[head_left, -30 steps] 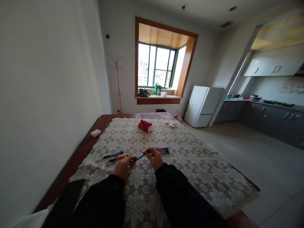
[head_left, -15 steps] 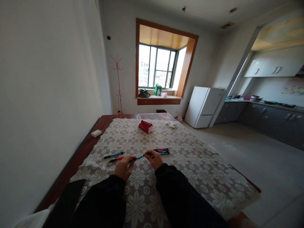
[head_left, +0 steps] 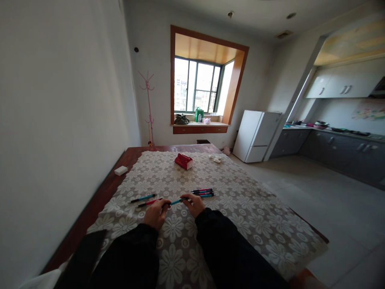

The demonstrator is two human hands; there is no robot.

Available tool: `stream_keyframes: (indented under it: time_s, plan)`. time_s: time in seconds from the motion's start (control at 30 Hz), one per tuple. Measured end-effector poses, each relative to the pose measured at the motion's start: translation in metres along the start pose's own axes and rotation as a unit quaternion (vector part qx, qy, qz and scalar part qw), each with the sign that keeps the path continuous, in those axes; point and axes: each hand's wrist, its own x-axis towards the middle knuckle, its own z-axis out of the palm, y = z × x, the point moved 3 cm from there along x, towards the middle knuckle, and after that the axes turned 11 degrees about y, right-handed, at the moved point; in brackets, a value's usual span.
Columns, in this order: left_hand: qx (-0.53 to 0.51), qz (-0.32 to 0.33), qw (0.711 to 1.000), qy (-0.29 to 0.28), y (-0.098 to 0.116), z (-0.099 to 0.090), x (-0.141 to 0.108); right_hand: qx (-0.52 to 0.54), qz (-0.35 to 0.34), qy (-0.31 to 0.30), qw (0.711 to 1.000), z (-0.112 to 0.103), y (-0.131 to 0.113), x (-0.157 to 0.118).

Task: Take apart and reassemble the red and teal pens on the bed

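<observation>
A blue pen [head_left: 176, 202] with dark ends is held level between my two hands, just above the patterned tablecloth. My left hand [head_left: 155, 214] pinches its left end, and my right hand [head_left: 193, 204] grips the right end with thumb and fingers. Left of my left hand lie another blue and black pen [head_left: 143, 198] and a red and black pen [head_left: 148, 202]. Just beyond my right hand, several red and blue pens [head_left: 204, 192] lie side by side in a bunch. My fingers cover both tips of the held pen.
A red tissue packet [head_left: 183, 161] sits on the lace-patterned tablecloth [head_left: 234, 228], with crumpled white tissue [head_left: 215, 159] to its right. A small white box [head_left: 120, 171] rests at the table's left edge. A dark flat object [head_left: 86, 255] lies beside my left sleeve.
The view has shifted slightly. My left hand's fingers have closed in more tightly around the pen's left end; both hands still hold it in about the same place.
</observation>
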Motion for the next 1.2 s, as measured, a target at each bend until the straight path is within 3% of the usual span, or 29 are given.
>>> stream_keyframes:
  time_s: [0.2,0.33,0.5,0.73,0.93,1.1,1.2]
  plan:
    - [-0.001,0.037,0.999,0.012,-0.002,-0.001,0.001,0.029,0.032,-0.028,0.999,0.002,-0.004,0.001]
    - [-0.002,0.054,0.998,0.036,-0.001,-0.002,0.001,-0.013,0.037,-0.033,0.999,0.003,0.005,0.0]
    - [-0.018,0.062,0.998,0.022,-0.001,0.002,-0.001,-0.055,0.041,-0.021,0.997,0.001,0.013,-0.002]
    - [-0.033,0.025,0.997,0.068,-0.007,0.001,0.0,0.017,-0.002,0.012,1.0,0.0,-0.004,-0.001]
    - [-0.063,0.028,0.995,0.066,-0.005,0.001,0.001,-0.05,0.056,0.002,0.997,0.001,0.011,-0.001]
    - [-0.087,-0.014,0.994,0.067,-0.006,-0.001,0.002,-0.049,-0.004,0.004,0.999,0.002,0.005,-0.001]
    - [-0.103,-0.004,0.993,0.065,-0.003,-0.003,0.002,-0.074,0.0,-0.003,0.997,0.001,0.004,-0.002]
